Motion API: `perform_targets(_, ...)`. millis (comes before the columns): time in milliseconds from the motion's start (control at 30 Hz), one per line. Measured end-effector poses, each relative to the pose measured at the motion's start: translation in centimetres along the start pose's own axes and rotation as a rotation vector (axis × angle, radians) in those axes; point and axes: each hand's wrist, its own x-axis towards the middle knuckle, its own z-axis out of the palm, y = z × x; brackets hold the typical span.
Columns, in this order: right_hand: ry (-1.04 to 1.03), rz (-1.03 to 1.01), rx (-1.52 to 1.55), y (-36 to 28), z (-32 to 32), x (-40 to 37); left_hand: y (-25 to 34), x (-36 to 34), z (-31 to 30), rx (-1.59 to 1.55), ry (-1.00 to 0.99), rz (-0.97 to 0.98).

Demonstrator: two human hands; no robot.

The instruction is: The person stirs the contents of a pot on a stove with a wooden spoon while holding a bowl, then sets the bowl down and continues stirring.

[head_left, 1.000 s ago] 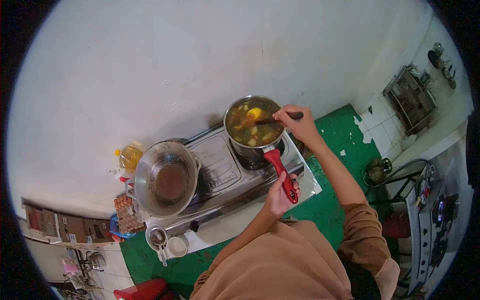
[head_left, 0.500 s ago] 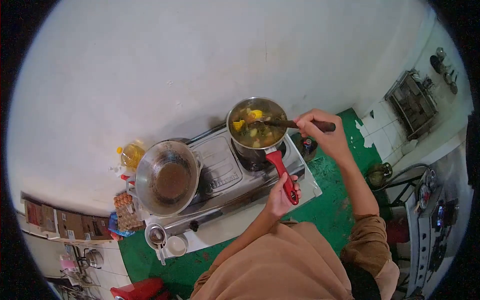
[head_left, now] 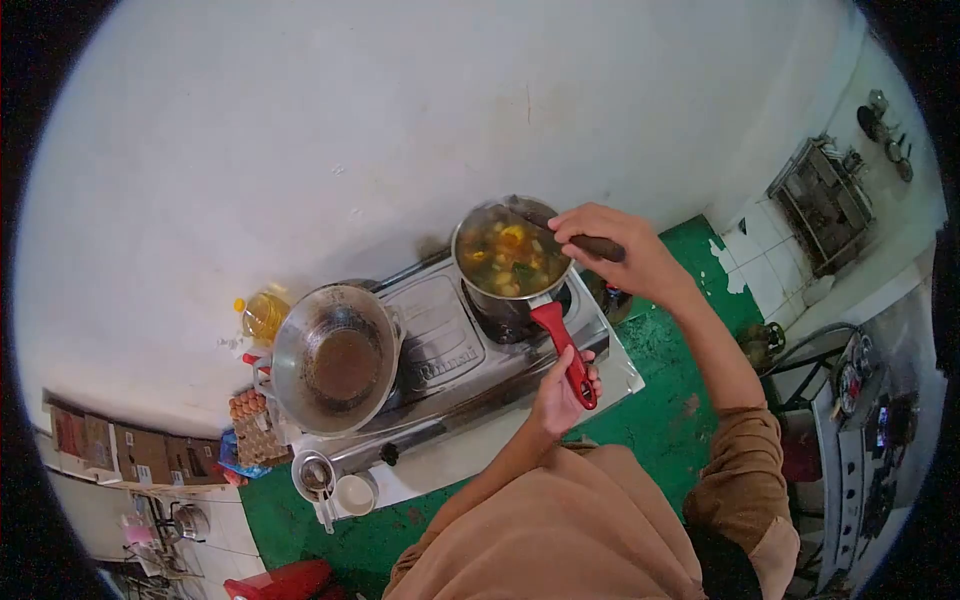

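Observation:
A steel saucepan [head_left: 503,300] of soup stands on the right burner of the stove. Yellow corn pieces [head_left: 513,233] and bits of green leaf float in its broth. My left hand [head_left: 563,398] is wrapped round the pan's red handle [head_left: 549,318], which points toward my body. Over the pan's right rim, my right hand [head_left: 610,245] grips a dark wooden spatula [head_left: 600,247] by its handle. The spatula's broad end overlaps the far rim of the pan, its lower part hard to see there.
A large wok [head_left: 385,310] with brown residue sits on the left burner of the stove [head_left: 435,335]. Beside it are an oil bottle [head_left: 263,317] and an egg tray [head_left: 262,437]. A strainer [head_left: 316,472] and a white cup [head_left: 355,494] stand at the near left corner.
My right hand has moved up and left with the spatula, whose end went from mid-soup to the far rim. The soup has swirled; my left hand stays on the handle.

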Motion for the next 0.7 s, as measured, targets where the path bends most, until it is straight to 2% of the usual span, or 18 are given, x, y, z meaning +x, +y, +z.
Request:
perform_targets(67, -0.085, -0.062, -0.108, 1.7, 0.7, 0.6, -0.1, 0.1, -0.1, 0.009, 0.001, 0.01)
perform_targets(267, -0.291, -0.053, -0.249, 5.6, 2.3, 3.1, -0.2, 0.2, -0.3, -0.007, -0.016, 0.017)
perform_targets(400, -0.303, -0.099, -0.207, 7.6, 3.9, 4.3, -0.3, 0.3, -0.6, -0.024, -0.018, 0.005)
perform_targets(467, -0.355, 0.053, -0.238, 7.5, 4.2, 4.9, -0.3, 0.3, -0.7, -0.022, -0.021, 0.001)
perform_targets(500, -0.357, 0.051, -0.237, 7.9, 4.4, 5.1, -0.2, 0.3, -0.6, -0.023, -0.02, 0.004)
perform_targets(567, -0.168, 0.09, -0.238, 9.5, 5.1, 5.4, -0.2, 0.2, -0.4, -0.006, 0.018, -0.005)
perform_targets(700, -0.075, 0.207, -0.269, 12.0, 4.6, 5.8, -0.3, 0.3, -0.5, 0.015, 0.007, 0.005)
